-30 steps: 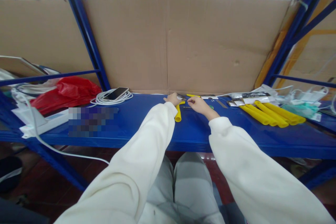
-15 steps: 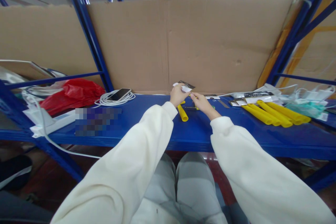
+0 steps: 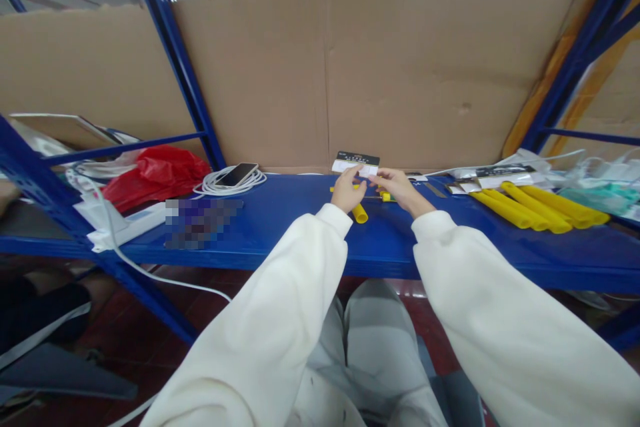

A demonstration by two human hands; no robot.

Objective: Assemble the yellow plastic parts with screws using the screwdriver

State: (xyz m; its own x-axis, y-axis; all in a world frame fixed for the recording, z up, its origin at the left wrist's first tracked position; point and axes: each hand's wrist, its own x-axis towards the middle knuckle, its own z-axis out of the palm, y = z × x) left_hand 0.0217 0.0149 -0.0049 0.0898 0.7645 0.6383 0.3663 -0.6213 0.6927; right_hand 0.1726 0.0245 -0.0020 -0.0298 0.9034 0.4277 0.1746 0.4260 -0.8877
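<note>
A black-and-white printed card is tilted up near the back of the blue shelf. My left hand is at its lower edge, fingers stretched onto it and thumb apart. At the card's lower right corner, my right hand has its fingers bent together, seemingly pinching it. A yellow tube lies just under my left hand, which partly covers it. Below my right hand is a small yellow piece beside a thin dark rod; its kind is unclear.
Several yellow tubes with printed cards lie to the right, near plastic packaging. On the left are a phone on a coiled white cable, a red plastic bag and a white power strip. Cardboard stands behind.
The card now shows more of its printed face. My left hand's thumb has spread away from its fingers. The whole view has shifted slightly.
</note>
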